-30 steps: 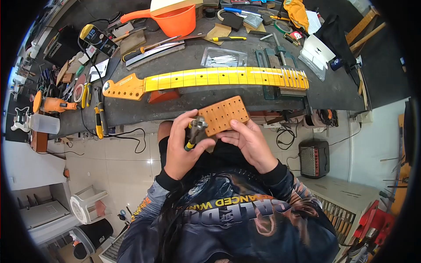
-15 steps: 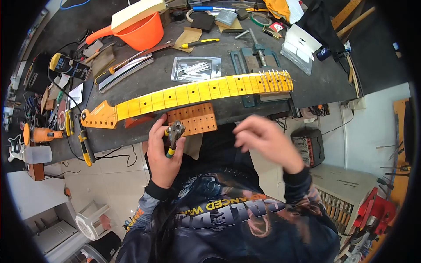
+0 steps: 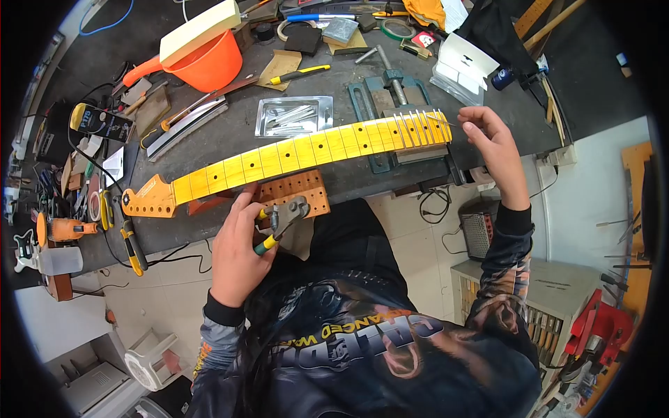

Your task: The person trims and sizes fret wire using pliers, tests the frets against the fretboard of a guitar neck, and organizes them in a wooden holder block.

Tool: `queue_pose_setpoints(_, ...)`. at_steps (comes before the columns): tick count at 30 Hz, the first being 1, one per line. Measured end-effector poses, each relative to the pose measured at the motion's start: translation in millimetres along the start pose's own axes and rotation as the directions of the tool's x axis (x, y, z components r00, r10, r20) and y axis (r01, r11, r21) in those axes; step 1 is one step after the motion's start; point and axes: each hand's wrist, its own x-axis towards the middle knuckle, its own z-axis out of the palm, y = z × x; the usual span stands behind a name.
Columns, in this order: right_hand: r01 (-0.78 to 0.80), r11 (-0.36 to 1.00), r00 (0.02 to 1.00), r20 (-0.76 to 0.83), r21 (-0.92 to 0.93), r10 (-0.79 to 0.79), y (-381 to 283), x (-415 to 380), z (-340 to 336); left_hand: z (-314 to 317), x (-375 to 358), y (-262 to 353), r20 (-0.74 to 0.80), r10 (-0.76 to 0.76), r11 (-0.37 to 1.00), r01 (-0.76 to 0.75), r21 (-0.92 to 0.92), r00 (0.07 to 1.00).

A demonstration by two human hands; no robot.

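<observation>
A yellow guitar neck lies across the workbench, its headstock at the left. Several fret wires stick out near its right end, above a green vise. My left hand holds pliers with yellow and green handles, beside a drilled wooden block below the neck. At the neck's right end is my right hand, thumb and fingertips close together around a thin piece of wire. A clear tray of metal strips lies behind the neck.
An orange dipper with a pale block on it stands at the back left. A yellow cutter, tape rolls and a white box lie farther back. Cutters lie at the left front edge.
My right hand has moved right and up to the neck's right end. The pliers in my left hand have turned to the right. The whole view has shifted slightly.
</observation>
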Motion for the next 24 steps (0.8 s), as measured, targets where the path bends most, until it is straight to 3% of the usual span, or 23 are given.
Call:
queue_pose_setpoints(11, 0.006, 0.998, 0.992, 0.123, -0.069, 0.003, 8, 10, 6, 2, 4, 2, 0.039, -0.026, 1.000, 0.026, -0.002, 0.999)
queue_pose_setpoints(24, 0.008, 0.991, 0.993, 0.115, -0.133, 0.008, 14, 12, 4, 8, -2, -1, 0.030, -0.057, 0.998, 0.056, 0.039, 0.998)
